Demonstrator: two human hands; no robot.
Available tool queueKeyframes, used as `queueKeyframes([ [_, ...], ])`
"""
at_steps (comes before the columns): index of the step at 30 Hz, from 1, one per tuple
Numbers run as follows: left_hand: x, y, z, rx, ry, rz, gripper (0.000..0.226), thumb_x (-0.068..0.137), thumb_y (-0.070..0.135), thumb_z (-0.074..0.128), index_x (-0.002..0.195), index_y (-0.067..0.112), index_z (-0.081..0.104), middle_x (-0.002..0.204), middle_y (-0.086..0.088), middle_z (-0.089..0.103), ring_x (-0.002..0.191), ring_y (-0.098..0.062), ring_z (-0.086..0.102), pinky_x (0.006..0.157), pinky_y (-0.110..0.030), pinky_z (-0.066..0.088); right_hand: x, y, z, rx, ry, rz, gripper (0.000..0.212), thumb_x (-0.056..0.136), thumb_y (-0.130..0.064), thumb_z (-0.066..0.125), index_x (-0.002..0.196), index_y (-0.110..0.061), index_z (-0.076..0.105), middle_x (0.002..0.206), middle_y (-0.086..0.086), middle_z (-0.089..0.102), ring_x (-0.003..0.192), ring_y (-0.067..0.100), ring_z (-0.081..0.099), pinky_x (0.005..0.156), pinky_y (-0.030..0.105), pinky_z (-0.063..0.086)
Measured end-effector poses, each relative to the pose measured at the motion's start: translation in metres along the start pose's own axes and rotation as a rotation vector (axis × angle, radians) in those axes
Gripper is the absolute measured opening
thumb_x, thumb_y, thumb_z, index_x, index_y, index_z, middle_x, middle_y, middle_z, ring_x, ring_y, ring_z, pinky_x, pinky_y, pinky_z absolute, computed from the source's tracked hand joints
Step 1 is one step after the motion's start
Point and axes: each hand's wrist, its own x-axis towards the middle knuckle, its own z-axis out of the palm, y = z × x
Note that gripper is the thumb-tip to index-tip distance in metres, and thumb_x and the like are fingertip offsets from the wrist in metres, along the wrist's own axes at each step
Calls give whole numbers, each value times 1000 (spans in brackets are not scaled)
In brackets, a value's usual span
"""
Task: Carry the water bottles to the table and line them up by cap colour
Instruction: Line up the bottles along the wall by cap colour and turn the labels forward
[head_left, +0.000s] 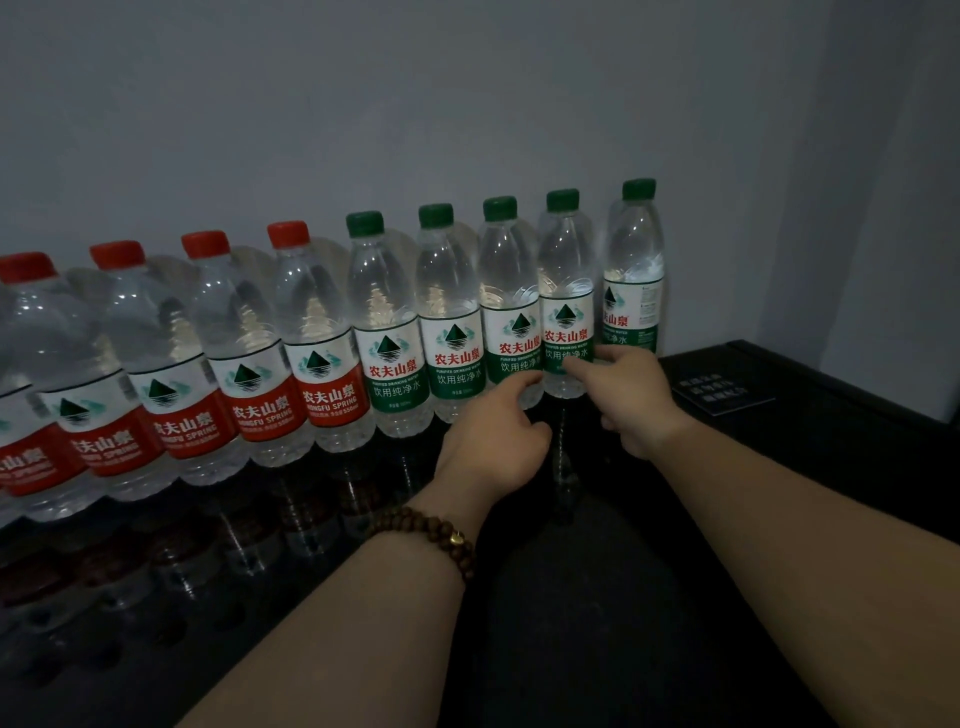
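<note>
Left grip (493, 436) | right grip (626, 395) | flanking green-capped bottle (566, 312), fingertips touching

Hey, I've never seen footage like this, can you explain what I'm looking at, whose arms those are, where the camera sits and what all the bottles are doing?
There is no machine: a camera worn on a person's head looks down at their own bare arms. On the dark glossy table water bottles stand in a row against the wall, red caps on the left and green caps on the right. The left hand, with a bead bracelet at its wrist, and the right hand touch the fourth green-capped bottle from either side. Neither has lifted anything.
</note>
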Motion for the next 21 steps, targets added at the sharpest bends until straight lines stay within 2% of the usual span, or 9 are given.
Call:
queueKeyframes([
  [3,-1,1,0,46,-14,3,69,85,34,62,147,52,39,74,16,69,80,-10,68,82,-39,59,1,5,1,-96,44,-96,20,86,-28,82,82,-34,64,77,-27,63,64,-17,62,47,2,40],
  [5,-1,1,-1,65,-16,7,70,87,35,63,150,51,37,72,17,69,79,-8,68,81,-39,59,-1,5,2,-234,104,-158,21,85,-33,82,99,-25,68,80,-25,58,68,-12,59,55,2,40],
  [7,0,1,-1,73,-14,11,70,87,36,62,151,49,37,72,17,69,81,-8,67,82,-39,58,-4,4,3,-384,144,-174,46,85,-44,80,119,-16,67,93,-12,61,84,5,59,69,19,47],
  [9,0,1,-1,78,-12,7,70,86,36,62,151,48,37,77,18,68,83,-7,66,84,-40,58,-3,4,3,-489,163,-172,58,84,-51,78,127,-15,64,111,-2,66,99,16,63,81,33,55],
  [11,1,1,-1,82,-20,8,73,84,33,61,151,48,37,85,20,68,88,-8,66,86,-40,57,-1,5,2,-462,149,-182,56,84,-48,79,127,-15,65,120,3,68,104,19,66,87,37,57],
  [14,0,0,-1,70,-33,4,76,82,31,63,151,49,37,100,24,66,97,-7,64,92,-39,55,1,7,1,-362,94,-201,38,87,-35,80,120,-18,70,110,-3,72,102,15,67,84,31,52],
  [16,0,-1,-1,65,-29,8,77,81,31,64,151,49,38,112,25,63,105,-9,63,95,-39,54,1,9,1,-336,37,-190,32,90,-31,76,120,-23,71,108,-7,72,106,18,68,89,35,54],
  [18,0,-1,-1,53,-21,9,77,79,31,64,150,48,39,121,22,61,110,-11,63,97,-41,54,2,10,0,-337,-21,-167,36,91,-33,73,126,-28,67,116,-7,72,111,20,66,96,42,55],
  [21,-1,0,-1,51,-17,14,78,77,31,64,150,48,40,124,23,59,110,-12,63,97,-42,55,2,9,1,-365,-60,-150,50,90,-40,71,137,-31,56,127,-7,68,117,19,63,101,46,52],
])
